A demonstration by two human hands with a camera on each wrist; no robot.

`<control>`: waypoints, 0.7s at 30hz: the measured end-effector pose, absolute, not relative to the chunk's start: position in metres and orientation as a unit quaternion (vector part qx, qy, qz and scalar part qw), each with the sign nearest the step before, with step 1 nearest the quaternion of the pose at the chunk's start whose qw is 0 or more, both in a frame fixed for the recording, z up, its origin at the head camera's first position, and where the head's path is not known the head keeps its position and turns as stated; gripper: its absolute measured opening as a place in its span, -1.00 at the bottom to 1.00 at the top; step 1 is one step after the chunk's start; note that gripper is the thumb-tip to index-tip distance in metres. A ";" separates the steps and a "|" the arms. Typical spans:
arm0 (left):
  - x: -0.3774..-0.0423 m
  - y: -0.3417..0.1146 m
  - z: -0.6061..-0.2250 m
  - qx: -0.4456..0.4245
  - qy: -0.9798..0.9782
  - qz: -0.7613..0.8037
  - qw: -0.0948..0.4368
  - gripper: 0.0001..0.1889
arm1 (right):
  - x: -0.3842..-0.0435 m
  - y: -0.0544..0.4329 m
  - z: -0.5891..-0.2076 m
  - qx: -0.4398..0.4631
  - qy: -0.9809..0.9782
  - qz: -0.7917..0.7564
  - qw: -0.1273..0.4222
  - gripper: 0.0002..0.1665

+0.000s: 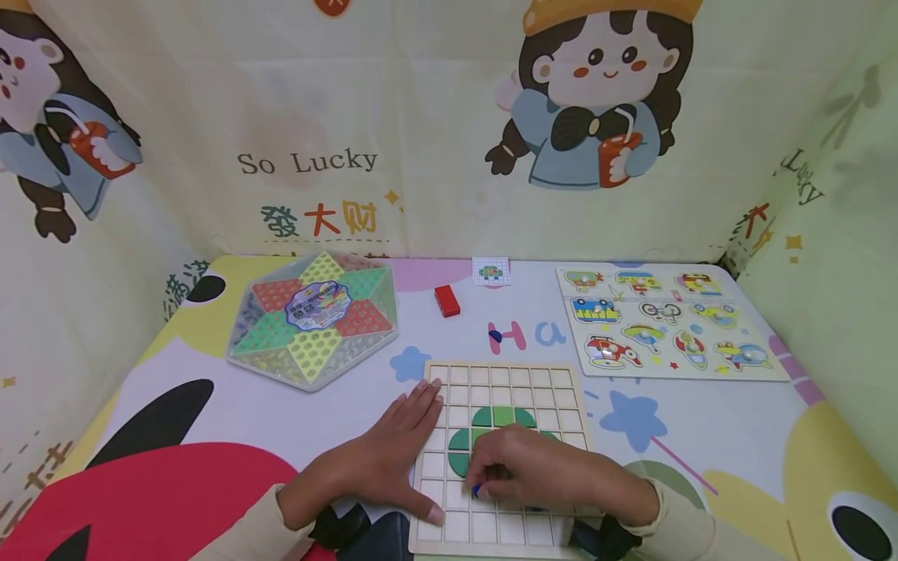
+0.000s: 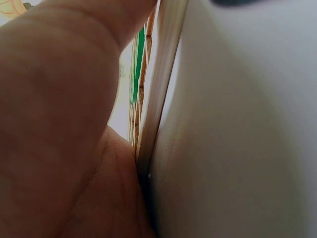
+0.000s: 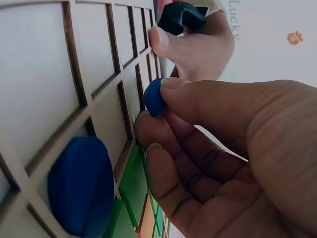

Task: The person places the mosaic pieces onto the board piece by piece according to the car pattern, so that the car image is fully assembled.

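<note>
A wooden grid board [image 1: 456, 526] lies in front of me, bearing several dark and light green pieces [image 1: 459, 463]. My left hand [image 1: 389, 460] rests along its left edge, fingers extended and thumb spread toward the near side. In the left wrist view, the palm sits against the board's side. Over the board, my right hand [image 1: 515, 465] pinches a small blue piece [image 3: 154, 96] between thumb and fingertips, close above the grid cells. Another blue piece [image 3: 81, 186] with a rounded edge sits on the grid beside the green ones, and an orange piece [image 3: 145, 218] shows beyond.
Behind the board are a red block [image 1: 447, 301], a small pattern card [image 1: 490, 271] and a loose dark blue piece [image 1: 495, 336]. A hexagonal box with a coloured star [image 1: 312, 362] stands at left, a vehicle picture puzzle [image 1: 673, 370] at right. Printed cloth [image 1: 435, 195] hangs behind.
</note>
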State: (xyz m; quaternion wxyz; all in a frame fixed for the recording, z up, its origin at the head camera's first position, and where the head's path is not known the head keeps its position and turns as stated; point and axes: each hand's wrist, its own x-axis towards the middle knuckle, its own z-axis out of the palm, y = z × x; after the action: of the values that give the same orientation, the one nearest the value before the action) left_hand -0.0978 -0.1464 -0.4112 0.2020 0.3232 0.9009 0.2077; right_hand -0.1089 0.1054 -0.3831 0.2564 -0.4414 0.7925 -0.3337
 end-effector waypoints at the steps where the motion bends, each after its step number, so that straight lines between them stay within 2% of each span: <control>1: -0.098 -0.146 -0.412 0.324 0.901 0.209 0.202 0.34 | -0.108 0.105 -0.384 -0.442 0.793 -0.332 0.256 -0.81; 17: -0.099 -0.146 -0.412 0.321 0.902 0.203 0.206 0.35 | -0.099 0.105 -0.387 -0.470 0.815 -0.279 0.195 -0.86; 21: -0.099 -0.145 -0.411 0.321 0.903 0.200 0.204 0.35 | -0.098 0.106 -0.386 -0.472 0.814 -0.279 0.193 -0.85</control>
State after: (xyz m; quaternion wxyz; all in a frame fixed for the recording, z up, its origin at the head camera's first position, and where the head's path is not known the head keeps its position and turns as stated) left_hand -0.0987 -0.1452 -0.4114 0.2036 0.3215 0.9030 0.1996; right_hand -0.0981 0.1063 -0.3859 0.1931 -0.4716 0.8140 -0.2787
